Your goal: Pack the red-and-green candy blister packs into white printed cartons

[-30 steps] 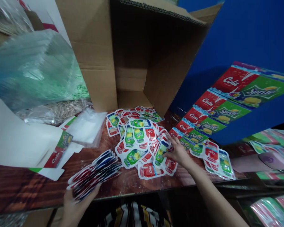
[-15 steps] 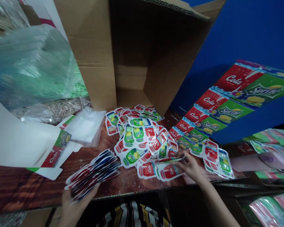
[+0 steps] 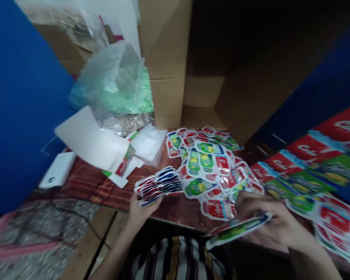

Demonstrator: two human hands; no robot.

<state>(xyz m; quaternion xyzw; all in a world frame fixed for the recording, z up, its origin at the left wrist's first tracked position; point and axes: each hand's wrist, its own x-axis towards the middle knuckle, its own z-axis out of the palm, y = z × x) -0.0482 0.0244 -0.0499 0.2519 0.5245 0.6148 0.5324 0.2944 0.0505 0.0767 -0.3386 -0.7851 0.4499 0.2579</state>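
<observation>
My left hand (image 3: 144, 212) is closed around the lower end of a fanned stack of jar-shaped packets (image 3: 159, 184), whose red, blue and white edges show above the table's front edge. Between the fingers of my right hand (image 3: 275, 225) are jar-shaped packets (image 3: 239, 231), at least one green and one red, tilted and a little blurred. Left of that hand lies a loose pile of flat Cola and Sprite packets (image 3: 205, 161). A red Cola packet (image 3: 217, 209) rests at the pile's near side.
A big open cardboard box (image 3: 167, 77) stands behind the pile. Printed Cola and Sprite boxes (image 3: 294, 155) line the right, with more packets (image 3: 335, 221) below them. Clear bags (image 3: 153, 146), a white card sheet (image 3: 96, 140) and a white device (image 3: 58, 170) lie left on the wooden table (image 3: 87, 184).
The view has swung left, so things appear farther right. My right hand has lifted packets off the table and drawn them toward my body. My left hand still holds its stack.
</observation>
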